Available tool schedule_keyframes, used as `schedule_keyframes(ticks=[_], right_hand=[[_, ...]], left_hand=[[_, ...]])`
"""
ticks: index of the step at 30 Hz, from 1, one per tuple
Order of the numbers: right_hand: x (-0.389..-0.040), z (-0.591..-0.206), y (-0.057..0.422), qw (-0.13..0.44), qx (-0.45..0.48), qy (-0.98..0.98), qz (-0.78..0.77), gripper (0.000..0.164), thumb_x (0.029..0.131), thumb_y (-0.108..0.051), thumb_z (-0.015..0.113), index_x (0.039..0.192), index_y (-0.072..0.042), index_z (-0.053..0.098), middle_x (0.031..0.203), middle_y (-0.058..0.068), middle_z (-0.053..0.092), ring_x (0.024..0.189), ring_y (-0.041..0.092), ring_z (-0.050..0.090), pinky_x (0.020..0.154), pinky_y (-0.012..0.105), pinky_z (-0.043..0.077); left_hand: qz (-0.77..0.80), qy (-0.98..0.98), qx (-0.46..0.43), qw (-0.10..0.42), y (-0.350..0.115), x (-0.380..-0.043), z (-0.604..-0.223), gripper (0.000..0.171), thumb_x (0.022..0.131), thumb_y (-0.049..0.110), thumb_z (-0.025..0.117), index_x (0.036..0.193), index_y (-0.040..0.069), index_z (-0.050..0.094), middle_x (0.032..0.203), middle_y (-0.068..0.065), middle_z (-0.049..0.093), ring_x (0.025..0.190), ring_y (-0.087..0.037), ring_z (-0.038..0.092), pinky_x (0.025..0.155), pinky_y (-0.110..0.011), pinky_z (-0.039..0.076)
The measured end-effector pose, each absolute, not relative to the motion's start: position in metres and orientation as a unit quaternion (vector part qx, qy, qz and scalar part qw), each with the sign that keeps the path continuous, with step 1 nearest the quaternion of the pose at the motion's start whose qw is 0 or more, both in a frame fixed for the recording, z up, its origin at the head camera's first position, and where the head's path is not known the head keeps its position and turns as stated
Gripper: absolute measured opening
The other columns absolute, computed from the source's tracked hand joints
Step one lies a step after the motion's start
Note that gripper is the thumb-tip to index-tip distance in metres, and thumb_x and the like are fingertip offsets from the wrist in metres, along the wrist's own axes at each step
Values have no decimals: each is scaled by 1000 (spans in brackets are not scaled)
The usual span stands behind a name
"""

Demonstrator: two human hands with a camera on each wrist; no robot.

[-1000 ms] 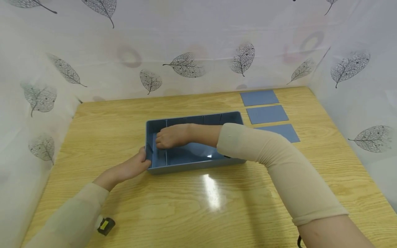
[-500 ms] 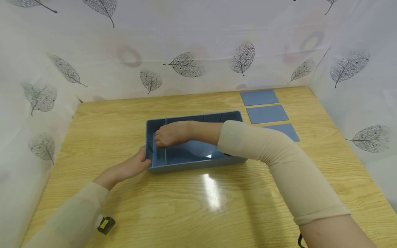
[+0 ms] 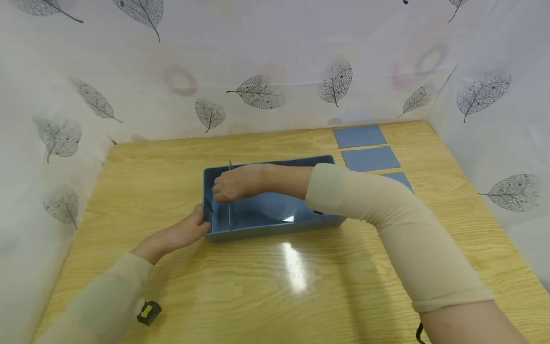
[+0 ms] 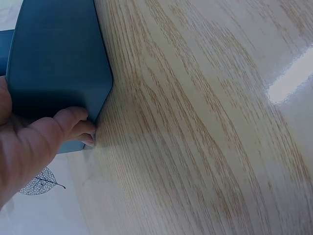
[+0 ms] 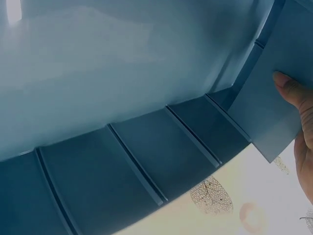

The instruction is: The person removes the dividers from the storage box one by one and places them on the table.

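Note:
A long blue plastic box [image 3: 275, 231] with slotted inner walls sits on the table. My left hand [image 3: 185, 231] grips its left end, thumb at the rim; in the left wrist view the fingers [image 4: 73, 120] lie against the outer wall. Inside the left part of the box, my right hand [image 3: 240, 183] pinches a thin blue divider panel [image 5: 266, 115]. The right wrist view has the thumb [image 5: 288, 88] flat on the panel, whose corner stands out past the box's rim. The fingers behind the panel are mostly hidden.
Several grooves line the box's long wall [image 5: 142, 164]. Three flat blue panels lie in a column at the back right: a far one [image 3: 360, 136], a middle one [image 3: 370, 158] and a near one [image 3: 399, 180], partly behind the right sleeve. Leaf-printed white sheeting [image 3: 283, 52] surrounds the wooden table [image 3: 240, 286].
My right hand has risen a little, and the divider's far end now sticks up above the box's back rim. The left hand keeps its hold on the box's end.

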State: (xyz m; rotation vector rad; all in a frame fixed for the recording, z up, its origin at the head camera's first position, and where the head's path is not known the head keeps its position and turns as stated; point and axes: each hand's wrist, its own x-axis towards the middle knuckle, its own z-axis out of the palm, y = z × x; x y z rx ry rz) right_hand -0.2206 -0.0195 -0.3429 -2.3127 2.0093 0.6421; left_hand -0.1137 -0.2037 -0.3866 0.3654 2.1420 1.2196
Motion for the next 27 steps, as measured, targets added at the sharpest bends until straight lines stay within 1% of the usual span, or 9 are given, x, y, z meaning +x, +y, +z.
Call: schedule_keyframes(ticks=[2, 7, 12, 16, 19, 24, 27], right_hand=[[-221, -340, -19, 8, -741, 644, 191, 21, 99, -4, 41, 108, -4, 59, 102, 6, 61, 89, 20, 50, 78, 31, 41], [-221, -333, -18, 1, -749, 640, 169, 20, 97, -1, 43, 105, -2, 61, 100, 8, 63, 88, 22, 53, 77, 31, 43], [-219, -326, -17, -6, -754, 634, 172, 20, 95, 1, 43, 105, -1, 61, 99, 9, 63, 88, 22, 54, 78, 32, 44], [-218, -320, -16, -19, -753, 628, 197, 20, 95, 1, 45, 107, -1, 60, 101, 9, 63, 88, 22, 53, 79, 32, 43], [-217, -315, -15, -34, -755, 621, 210, 20, 94, 1, 45, 109, -1, 59, 102, 9, 62, 89, 22, 54, 79, 32, 43], [-216, -310, -14, -48, -757, 618, 208, 19, 95, 1, 45, 107, -1, 60, 100, 9, 63, 89, 23, 55, 79, 32, 44], [-215, -306, -13, -46, -752, 624, 206, 18, 94, 2, 45, 105, -1, 59, 99, 9, 62, 88, 22, 53, 78, 31, 43]], left_hand=[[466, 814, 144, 316, -204, -114, -388, 58, 94, 0, 29, 140, -15, -3, 145, -36, 4, 126, -40, 18, 100, -53, 23], [465, 815, 150, 311, -204, -115, -389, 54, 94, 0, 29, 138, -15, 1, 140, -35, 11, 120, -40, 23, 95, -49, 27], [459, 818, 144, 314, -204, -115, -389, 53, 95, 2, 29, 137, -15, 2, 138, -34, 12, 118, -40, 23, 92, -47, 28], [461, 815, 140, 321, -203, -115, -389, 55, 95, 2, 29, 138, -15, -1, 141, -35, 8, 120, -41, 21, 94, -49, 27], [459, 815, 139, 324, -204, -114, -388, 57, 96, 3, 28, 139, -15, -5, 144, -36, 2, 123, -41, 18, 96, -50, 25], [455, 818, 142, 323, -204, -114, -388, 58, 96, 4, 28, 139, -15, -6, 145, -35, 2, 123, -40, 18, 95, -49, 25], [455, 818, 143, 321, -205, -114, -388, 57, 96, 3, 29, 139, -14, -4, 144, -34, 4, 122, -40, 19, 94, -49, 26]])
